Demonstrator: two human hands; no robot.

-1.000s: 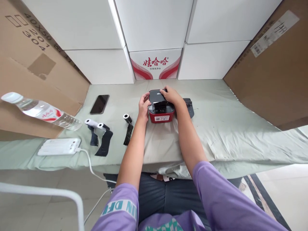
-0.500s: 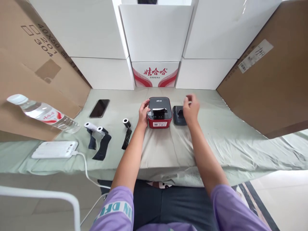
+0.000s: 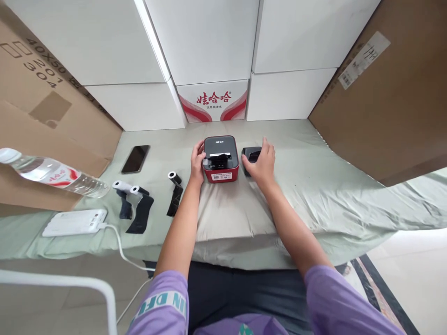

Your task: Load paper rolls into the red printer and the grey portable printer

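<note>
A boxy red-and-black receipt printer (image 3: 220, 163) stands upright on the cloth, with a dark strip of paper sticking out of its top. My left hand (image 3: 197, 163) is against its left side, fingers along the wall and thumb near the front corner. Just to the right sits a smaller black printer (image 3: 249, 151) with a dark strip on top. My right hand (image 3: 262, 164) spans it, thumb at its left front and fingers on its right side; the hand hides much of it. Paper rolls with dark tails lie left of my left arm: one small roll (image 3: 174, 178) and a pair (image 3: 139, 190).
A phone (image 3: 136, 158) lies at the back left. A white power bank (image 3: 75, 222) with a cable is near the front edge, below a leaning water bottle (image 3: 57, 177). White boxes (image 3: 211, 102) wall the back; brown cartons (image 3: 387, 102) flank both sides of the cloth-covered table (image 3: 314, 195).
My right hand has come down and left onto the black printer, its thumb now at the left side. My left hand stays on the red printer. The view has shifted slightly.
</note>
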